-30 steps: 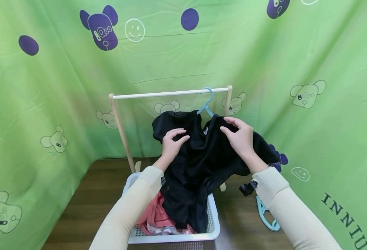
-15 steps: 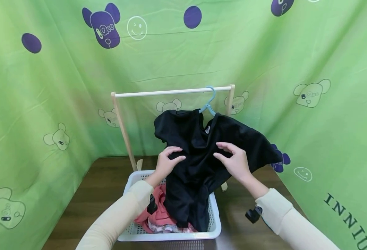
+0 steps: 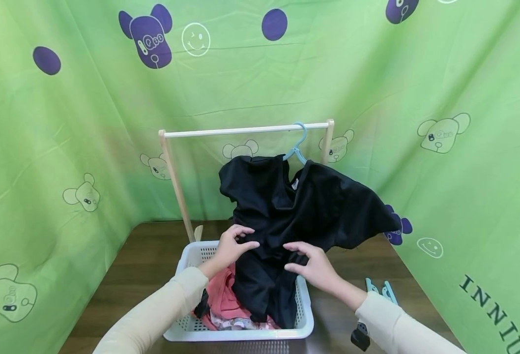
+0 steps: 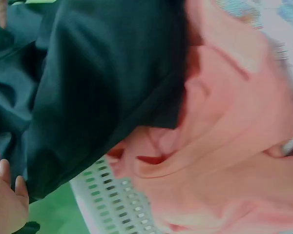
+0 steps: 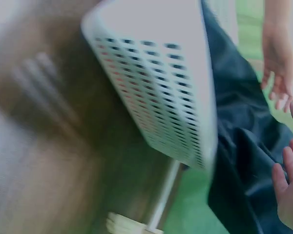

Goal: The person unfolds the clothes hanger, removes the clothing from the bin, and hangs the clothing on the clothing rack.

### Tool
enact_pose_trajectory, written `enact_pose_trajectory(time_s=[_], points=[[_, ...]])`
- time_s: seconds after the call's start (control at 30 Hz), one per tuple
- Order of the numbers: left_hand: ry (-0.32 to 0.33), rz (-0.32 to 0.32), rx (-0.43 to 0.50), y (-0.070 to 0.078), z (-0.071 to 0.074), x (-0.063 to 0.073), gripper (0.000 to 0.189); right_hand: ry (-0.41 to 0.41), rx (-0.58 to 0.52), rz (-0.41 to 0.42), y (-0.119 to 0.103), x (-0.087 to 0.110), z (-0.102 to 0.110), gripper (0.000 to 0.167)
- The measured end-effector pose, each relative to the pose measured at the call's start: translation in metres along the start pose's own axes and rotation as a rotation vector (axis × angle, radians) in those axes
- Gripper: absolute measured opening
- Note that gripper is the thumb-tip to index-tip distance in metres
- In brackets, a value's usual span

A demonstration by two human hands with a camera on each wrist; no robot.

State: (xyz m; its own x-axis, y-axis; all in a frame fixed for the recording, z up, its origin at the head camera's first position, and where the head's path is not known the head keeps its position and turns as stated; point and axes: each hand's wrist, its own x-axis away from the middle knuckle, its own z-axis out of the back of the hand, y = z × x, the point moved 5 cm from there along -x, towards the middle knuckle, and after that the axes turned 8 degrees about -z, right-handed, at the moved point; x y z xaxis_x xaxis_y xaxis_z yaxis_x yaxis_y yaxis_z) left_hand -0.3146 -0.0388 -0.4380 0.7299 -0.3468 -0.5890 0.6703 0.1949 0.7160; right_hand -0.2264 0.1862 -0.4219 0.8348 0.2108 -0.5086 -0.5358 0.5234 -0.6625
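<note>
Lowered since the earlier frame: left hand (image 3: 231, 248) and right hand (image 3: 315, 266), fingers parted, gripping nothing, before one black, short-sleeved cloth top (image 3: 264, 196), centre frame, on a pale-blue, hook-topped plastic hanger (image 3: 296, 151); presumably light, limp, best taken by the shoulders.

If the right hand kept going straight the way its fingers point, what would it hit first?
Most likely the black garment, just past the fingertips of the right hand. Depth is unclear; if it skims the fabric, the left hand would probably be next.
</note>
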Motion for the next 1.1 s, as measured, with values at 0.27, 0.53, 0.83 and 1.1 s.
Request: enact_pose_trajectory(time_s=[0.27, 0.53, 0.83, 1.1], points=[[-0.286, -0.006, 0.004, -0.002, -0.014, 0.015, 0.038, -0.311, 0.085, -0.065, 0.014, 0.011, -0.031, 0.05], [-0.54, 0.028, -0.082, -0.003, -0.025, 0.03, 0.042, -0.343, 0.282, -0.021, 0.024, 0.013, -0.041, 0.045], [-0.628, 0.039, -0.129, -0.008, -0.029, 0.035, 0.032, -0.275, 0.342, 0.075, 0.024, 0.014, -0.041, 0.033], [-0.529, 0.108, -0.046, -0.015, -0.026, 0.034, 0.008, -0.218, 0.161, -0.084, 0.034, 0.012, -0.035, 0.028]])
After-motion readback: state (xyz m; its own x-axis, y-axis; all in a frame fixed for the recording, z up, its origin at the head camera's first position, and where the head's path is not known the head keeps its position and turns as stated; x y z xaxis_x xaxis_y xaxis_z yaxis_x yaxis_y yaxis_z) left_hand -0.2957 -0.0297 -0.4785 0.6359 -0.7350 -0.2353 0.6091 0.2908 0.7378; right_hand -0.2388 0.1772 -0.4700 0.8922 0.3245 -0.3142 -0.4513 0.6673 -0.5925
